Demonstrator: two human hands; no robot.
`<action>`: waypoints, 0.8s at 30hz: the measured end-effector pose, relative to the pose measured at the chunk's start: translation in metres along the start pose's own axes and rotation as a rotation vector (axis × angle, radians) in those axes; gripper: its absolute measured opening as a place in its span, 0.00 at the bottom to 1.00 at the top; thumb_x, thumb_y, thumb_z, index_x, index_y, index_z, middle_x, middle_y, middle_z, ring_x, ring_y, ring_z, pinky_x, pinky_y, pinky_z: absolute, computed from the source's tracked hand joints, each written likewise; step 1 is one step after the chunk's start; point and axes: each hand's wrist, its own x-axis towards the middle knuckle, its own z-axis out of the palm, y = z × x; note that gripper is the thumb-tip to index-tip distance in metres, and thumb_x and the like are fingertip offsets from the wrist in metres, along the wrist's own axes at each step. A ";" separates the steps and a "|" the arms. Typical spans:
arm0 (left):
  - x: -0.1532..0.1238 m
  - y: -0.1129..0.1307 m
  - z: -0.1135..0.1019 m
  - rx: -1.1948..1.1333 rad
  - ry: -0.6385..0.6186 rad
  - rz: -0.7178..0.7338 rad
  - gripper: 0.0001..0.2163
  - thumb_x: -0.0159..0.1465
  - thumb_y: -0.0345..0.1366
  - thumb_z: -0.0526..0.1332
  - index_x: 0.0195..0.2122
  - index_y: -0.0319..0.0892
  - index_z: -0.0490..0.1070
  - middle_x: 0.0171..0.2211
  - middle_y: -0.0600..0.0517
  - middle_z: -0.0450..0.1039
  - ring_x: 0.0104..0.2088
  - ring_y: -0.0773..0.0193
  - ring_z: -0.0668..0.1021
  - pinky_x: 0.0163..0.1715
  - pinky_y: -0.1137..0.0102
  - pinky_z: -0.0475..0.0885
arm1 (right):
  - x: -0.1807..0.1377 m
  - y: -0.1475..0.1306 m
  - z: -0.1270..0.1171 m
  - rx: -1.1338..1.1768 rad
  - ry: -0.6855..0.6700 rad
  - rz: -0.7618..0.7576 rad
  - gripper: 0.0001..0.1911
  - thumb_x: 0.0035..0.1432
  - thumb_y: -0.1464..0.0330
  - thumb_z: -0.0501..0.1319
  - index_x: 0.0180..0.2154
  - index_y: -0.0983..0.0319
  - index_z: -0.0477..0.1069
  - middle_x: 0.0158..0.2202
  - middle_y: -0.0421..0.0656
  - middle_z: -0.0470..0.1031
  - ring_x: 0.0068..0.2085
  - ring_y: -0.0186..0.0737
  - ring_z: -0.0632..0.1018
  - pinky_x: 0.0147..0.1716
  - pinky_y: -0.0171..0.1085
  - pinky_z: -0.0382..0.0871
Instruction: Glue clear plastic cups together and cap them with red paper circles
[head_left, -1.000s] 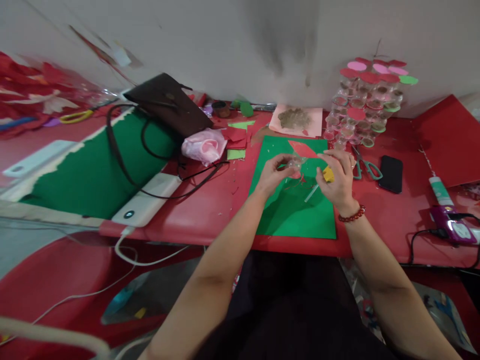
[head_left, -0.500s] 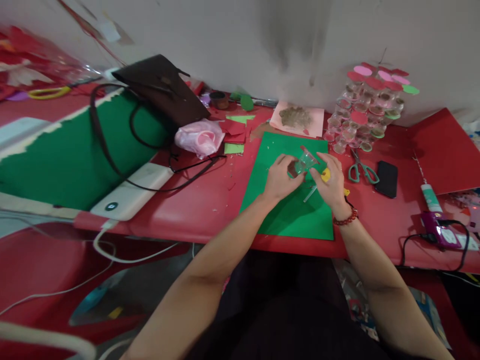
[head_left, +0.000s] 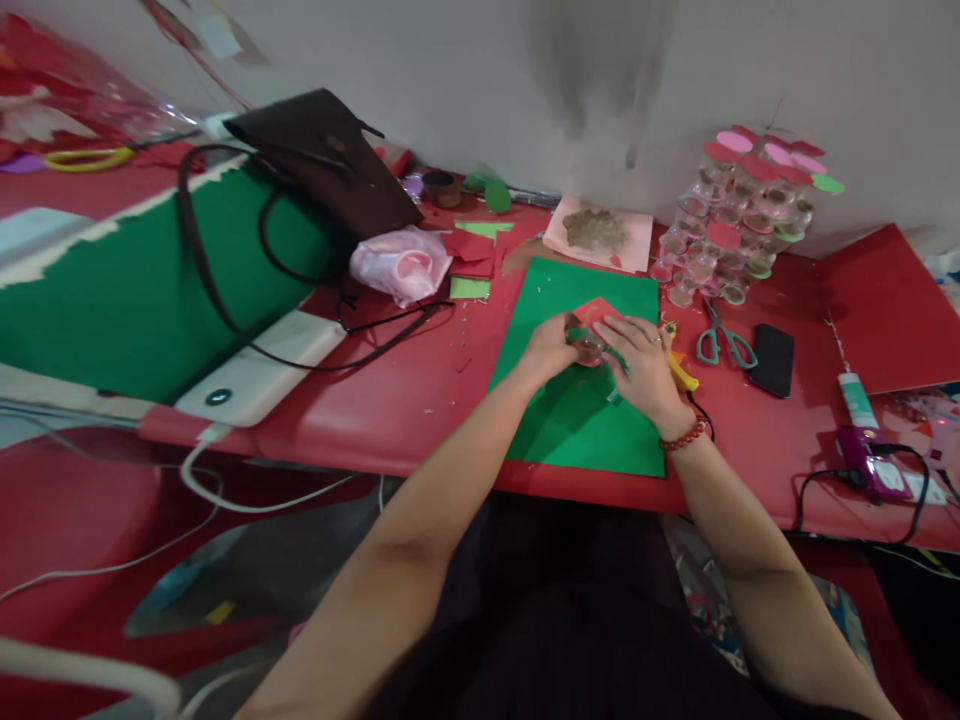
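Observation:
A small clear plastic cup (head_left: 589,348) is between my hands, above a green sheet (head_left: 570,425). A flat red paper piece (head_left: 595,311) covers its far end. My left hand (head_left: 553,348) is closed round the cup's left side. My right hand (head_left: 639,362) lays its fingers over the red paper, with its thumb by the cup, gripping the two together. Under the right hand, part of a pale stick (head_left: 613,396) shows on the sheet. A yellow glue gun (head_left: 682,373) lies just right of that hand.
Right of the sheet are scissors (head_left: 724,340) and a black phone (head_left: 772,360). Behind them stands a stack of joined clear cups (head_left: 720,235) with paper discs. To the left are a pink plastic bag (head_left: 401,265), a dark bag (head_left: 330,165) and a white power bank (head_left: 259,375).
The cup has turned so the red paper faces up, and both hands have shifted slightly lower. My right fingers have moved onto the paper, and the glue gun is more exposed.

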 end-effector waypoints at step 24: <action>-0.015 0.018 -0.036 0.561 -0.090 0.511 0.25 0.71 0.55 0.59 0.66 0.52 0.71 0.69 0.48 0.69 0.74 0.49 0.64 0.75 0.44 0.47 | -0.002 -0.001 -0.005 0.032 -0.053 0.003 0.34 0.63 0.77 0.56 0.69 0.60 0.66 0.70 0.47 0.69 0.73 0.49 0.66 0.74 0.62 0.52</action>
